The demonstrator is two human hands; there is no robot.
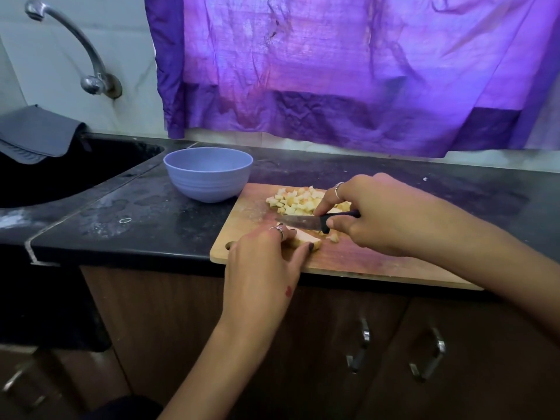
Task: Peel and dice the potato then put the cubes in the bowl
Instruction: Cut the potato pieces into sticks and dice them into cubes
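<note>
A wooden cutting board lies on the black counter. A pile of pale potato cubes sits at its far side. My left hand pinches a peeled potato slab near the board's front left, fingers curled over it. My right hand grips a black-handled knife, blade pointing left, just above the slab. A few loose cubes lie beside the slab. The blue bowl stands left of the board; I see nothing inside it.
A dark sink with a grey cloth over its edge lies at the left, under a metal tap. A purple curtain hangs behind the counter. Cabinet doors with metal handles sit below.
</note>
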